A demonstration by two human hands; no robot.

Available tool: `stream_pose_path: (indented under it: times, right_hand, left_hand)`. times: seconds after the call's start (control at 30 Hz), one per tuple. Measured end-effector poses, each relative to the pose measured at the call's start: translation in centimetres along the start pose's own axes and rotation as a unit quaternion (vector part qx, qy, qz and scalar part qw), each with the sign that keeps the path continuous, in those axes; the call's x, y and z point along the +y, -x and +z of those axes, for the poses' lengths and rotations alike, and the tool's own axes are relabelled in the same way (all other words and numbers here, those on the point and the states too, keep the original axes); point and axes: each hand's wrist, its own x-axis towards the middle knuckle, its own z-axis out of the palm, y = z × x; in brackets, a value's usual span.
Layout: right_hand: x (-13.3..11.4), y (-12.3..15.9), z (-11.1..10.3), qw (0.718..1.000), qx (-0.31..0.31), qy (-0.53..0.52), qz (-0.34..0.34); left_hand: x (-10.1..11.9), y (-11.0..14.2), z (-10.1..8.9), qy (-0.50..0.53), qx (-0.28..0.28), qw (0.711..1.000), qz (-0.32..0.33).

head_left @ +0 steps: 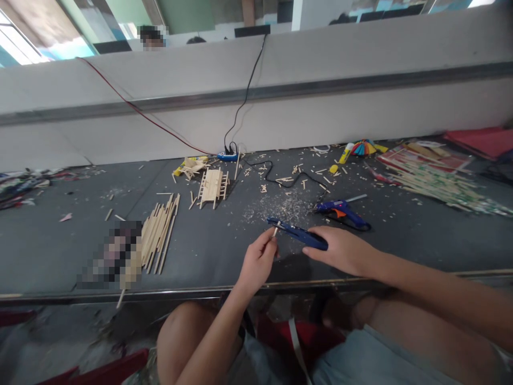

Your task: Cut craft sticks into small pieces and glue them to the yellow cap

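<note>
Left hand [258,259] pinches wooden stick [276,231], left of glue gun [345,212]; right hand [345,248] grips blue cutter [305,237], nearside of gun. Best: stick square in jaws, left hand clear, steady squeeze.

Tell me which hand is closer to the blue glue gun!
Right. The right hand, gripping a blue tool, is just this side of the glue gun; the left hand, pinching a stick, is farther off to the left.
</note>
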Motion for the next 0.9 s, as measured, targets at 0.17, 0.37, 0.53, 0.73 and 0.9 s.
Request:
stream_pose_path:
  times: [0.17,0.37,0.53,0.73,0.9]
  right_hand:
    - [-0.2,0.0,0.1,1.0,0.004,0.0,-0.005]
    - [-0.3,-0.1,0.4,1.0,0.009,0.006,-0.006]
    - [-0.4,-0.1,0.6,1.0,0.008,-0.001,-0.006]
    - [-0.4,-0.2,0.8,1.0,0.002,-0.006,-0.012]
    - [-0.7,-0.1,1.1,1.0,-0.002,-0.014,-0.026]
  left_hand:
    - [0.1,0.2,0.0,-0.015,0.017,1.0,0.011]
    - [0.3,0.4,-0.2,-0.027,0.014,0.999,0.019]
    - [0.3,0.6,-0.3,-0.034,0.012,0.999,0.014]
    - [0.2,0.8,-0.5,-0.032,0.016,0.999,0.01]
    - [0.2,1.0,-0.7,-0.036,0.015,0.999,0.008]
